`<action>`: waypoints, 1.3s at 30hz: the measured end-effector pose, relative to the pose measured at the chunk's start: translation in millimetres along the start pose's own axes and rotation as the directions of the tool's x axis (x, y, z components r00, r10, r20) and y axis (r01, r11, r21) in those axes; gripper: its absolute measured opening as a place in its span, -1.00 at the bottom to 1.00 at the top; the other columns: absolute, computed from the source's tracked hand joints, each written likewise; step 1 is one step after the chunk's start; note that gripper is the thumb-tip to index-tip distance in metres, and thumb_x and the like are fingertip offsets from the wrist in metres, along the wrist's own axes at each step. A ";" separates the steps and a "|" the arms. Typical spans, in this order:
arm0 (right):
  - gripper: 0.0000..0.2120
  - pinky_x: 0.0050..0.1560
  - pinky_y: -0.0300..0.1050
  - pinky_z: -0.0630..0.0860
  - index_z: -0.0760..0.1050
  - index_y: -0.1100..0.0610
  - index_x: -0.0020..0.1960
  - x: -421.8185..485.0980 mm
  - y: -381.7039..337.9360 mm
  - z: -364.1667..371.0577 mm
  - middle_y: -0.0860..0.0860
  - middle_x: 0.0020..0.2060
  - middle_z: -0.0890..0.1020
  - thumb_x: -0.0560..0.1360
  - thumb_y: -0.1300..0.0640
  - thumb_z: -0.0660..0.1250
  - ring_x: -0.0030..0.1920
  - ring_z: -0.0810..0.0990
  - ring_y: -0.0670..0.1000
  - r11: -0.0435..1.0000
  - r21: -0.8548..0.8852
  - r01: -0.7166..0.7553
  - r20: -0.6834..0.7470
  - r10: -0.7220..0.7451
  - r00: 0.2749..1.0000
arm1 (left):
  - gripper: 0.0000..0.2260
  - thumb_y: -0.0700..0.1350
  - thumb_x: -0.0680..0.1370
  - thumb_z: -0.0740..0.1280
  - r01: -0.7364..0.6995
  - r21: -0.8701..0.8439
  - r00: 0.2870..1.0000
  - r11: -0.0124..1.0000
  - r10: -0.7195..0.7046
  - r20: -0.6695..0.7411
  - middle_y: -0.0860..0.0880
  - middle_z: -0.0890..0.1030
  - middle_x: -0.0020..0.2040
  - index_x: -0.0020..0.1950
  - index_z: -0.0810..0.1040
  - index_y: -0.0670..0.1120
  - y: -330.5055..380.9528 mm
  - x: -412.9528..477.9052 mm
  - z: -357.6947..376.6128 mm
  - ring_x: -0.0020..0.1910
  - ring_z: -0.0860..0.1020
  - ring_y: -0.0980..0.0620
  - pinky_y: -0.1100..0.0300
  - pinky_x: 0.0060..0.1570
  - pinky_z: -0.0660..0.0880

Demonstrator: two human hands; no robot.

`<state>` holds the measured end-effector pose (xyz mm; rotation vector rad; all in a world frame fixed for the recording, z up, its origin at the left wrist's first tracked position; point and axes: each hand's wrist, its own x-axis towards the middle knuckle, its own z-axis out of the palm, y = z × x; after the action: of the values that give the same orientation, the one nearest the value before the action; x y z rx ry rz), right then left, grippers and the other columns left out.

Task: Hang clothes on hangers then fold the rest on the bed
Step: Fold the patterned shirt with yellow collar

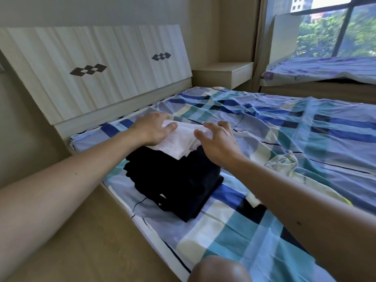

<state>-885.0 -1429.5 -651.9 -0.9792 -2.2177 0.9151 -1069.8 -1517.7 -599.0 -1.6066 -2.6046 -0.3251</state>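
Left hand [151,130] presses the white garment [179,142] flat-fingered onto the black pile [177,178]; right hand [218,141], fingers spread and empty, should smooth its right edge square.

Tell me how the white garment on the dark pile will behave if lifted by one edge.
Probably floppy: the white garment creases and drapes over the dark pile. Likely light, since it looks thin. Its folds would probably fall open.

bed [264,231], plaid sheet | on it: black folded stack [175,184]
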 end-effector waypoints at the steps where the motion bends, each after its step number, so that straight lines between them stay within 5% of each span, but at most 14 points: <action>1: -0.47 0.40 0.06 0.33 0.35 -0.03 0.51 -3.7 5.7 -8.7 0.00 0.47 0.23 0.61 -0.24 0.18 0.42 0.38 0.09 1.000 0.012 -0.002 -0.023 0.003 1.000 | -0.54 0.20 0.63 0.18 -0.043 -0.012 0.998 0.999 0.042 -0.050 -0.10 0.48 0.44 0.43 0.45 -0.03 10.3 1.1 -0.6 0.41 0.42 -0.15 -0.06 0.38 0.35; 8: -0.44 0.41 0.02 0.33 0.37 0.06 0.47 -61.4 125.9 -86.6 0.12 0.37 0.35 0.55 -0.12 0.37 0.38 0.40 0.17 0.968 -0.150 -0.201 -0.163 0.176 0.971 | -0.60 0.13 0.54 0.30 -0.405 -0.336 0.910 0.850 0.340 -0.237 -0.07 0.55 0.25 0.27 0.55 -0.07 160.6 -42.6 41.7 0.26 0.48 -0.04 0.10 0.27 0.38; 11: -0.26 0.41 0.05 0.35 0.34 0.00 0.48 -104.0 191.0 -116.9 0.11 0.39 0.32 0.40 -0.24 0.49 0.39 0.39 0.17 0.858 -0.371 -0.354 -0.046 0.364 0.930 | -0.61 0.13 0.54 0.32 -0.387 -0.373 0.914 0.843 0.403 -0.036 -0.11 0.52 0.29 0.28 0.53 -0.06 217.5 -47.4 100.1 0.30 0.46 -0.11 0.02 0.31 0.39; 14: -0.14 0.50 0.17 0.16 0.31 -0.13 0.48 -143.6 235.8 -126.9 -0.01 0.49 0.20 0.29 -0.40 0.47 0.52 0.20 0.06 0.743 -0.577 -0.338 0.107 0.479 0.871 | -0.51 0.07 0.54 0.38 -0.305 -0.301 0.881 0.904 0.387 0.271 -0.13 0.37 0.46 0.44 0.42 -0.05 253.5 -53.0 159.1 0.42 0.37 -0.16 0.07 0.40 0.33; 17: -0.52 0.40 0.10 0.29 0.49 -0.14 0.26 -161.3 262.5 -126.9 -0.08 0.44 0.31 0.40 -0.27 0.43 0.47 0.31 0.05 0.781 -0.561 -0.275 0.045 0.360 0.932 | -0.44 0.05 0.48 0.43 -0.394 -0.204 0.773 0.896 0.443 0.453 -0.14 0.37 0.45 0.44 0.40 -0.06 275.2 -60.6 199.1 0.41 0.36 -0.17 0.03 0.39 0.35; 20: -0.87 0.14 0.01 0.46 0.57 -0.04 0.05 -157.4 272.8 -128.4 -0.04 0.27 0.47 0.54 -0.04 0.32 0.27 0.49 0.12 0.798 -0.564 -0.212 -0.014 0.247 0.969 | -0.39 0.09 0.40 0.48 -0.487 -0.098 0.736 0.868 0.468 0.489 -0.09 0.40 0.37 0.41 0.40 0.02 281.2 -63.1 214.7 0.36 0.38 -0.19 -0.06 0.34 0.40; 25: -0.77 -0.15 0.01 0.36 0.44 0.12 -0.17 -154.4 262.1 -157.3 0.03 -0.19 0.56 0.62 0.03 0.26 -0.14 0.51 0.11 0.918 -0.331 -0.221 -0.084 0.204 0.975 | -0.46 0.14 0.45 0.43 -0.524 -0.038 0.774 0.851 0.494 0.396 -0.06 0.41 0.34 0.36 0.38 0.02 277.7 -70.3 213.1 0.35 0.39 -0.13 -0.02 0.31 0.40; 30: -0.74 -0.34 -0.16 0.27 0.41 0.15 -0.21 -163.9 232.6 -201.9 -0.12 -0.43 0.45 0.65 0.16 0.26 -0.39 0.35 -0.13 0.982 0.097 -0.163 -0.106 0.173 0.979 | -0.88 -0.08 0.57 0.24 -0.470 -0.340 0.853 0.815 0.518 0.060 -0.12 0.63 -0.07 -0.04 0.56 -0.03 296.4 -69.8 185.4 -0.04 0.59 -0.19 0.04 -0.11 0.46; 33: -0.75 -0.40 -0.31 0.31 0.44 0.11 -0.23 -175.2 213.0 -232.1 -0.14 -0.48 0.49 0.62 0.24 0.30 -0.44 0.38 -0.18 0.896 0.408 -0.179 -0.174 0.268 0.948 | -0.73 -0.14 0.63 0.23 -0.348 -0.586 0.900 0.732 0.435 0.009 -0.09 0.55 -0.29 -0.27 0.47 -0.14 321.3 -66.6 155.7 -0.20 0.53 -0.14 0.04 -0.23 0.34; 36: -0.83 -0.40 -0.20 0.50 0.55 0.14 -0.14 -186.6 191.2 -264.3 0.06 -0.33 0.60 0.61 0.13 0.33 -0.38 0.55 0.02 0.781 0.595 -0.192 -0.213 0.383 0.899 | -0.70 -0.08 0.66 0.17 -0.340 -0.681 0.878 0.649 0.478 0.017 -0.15 0.62 -0.22 -0.16 0.55 -0.18 345.1 -60.5 123.9 -0.18 0.57 -0.17 -0.07 -0.09 0.50; 39: -0.74 -0.38 -0.17 0.58 0.57 0.07 -0.09 -201.4 171.9 -299.5 0.05 -0.31 0.70 0.55 -0.12 0.34 -0.33 0.67 0.02 0.641 0.733 -0.228 -0.128 0.459 0.879 | -0.68 -0.04 0.68 0.17 -0.409 -0.688 0.833 0.599 0.553 -0.014 -0.21 0.65 -0.13 -0.06 0.58 -0.23 371.4 -60.7 92.6 -0.15 0.60 -0.16 -0.12 -0.03 0.52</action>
<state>-487.3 -1392.2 -636.4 -1.0740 -1.2295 1.5173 -706.7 -1390.4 -645.4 -2.6144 -2.1067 -1.2217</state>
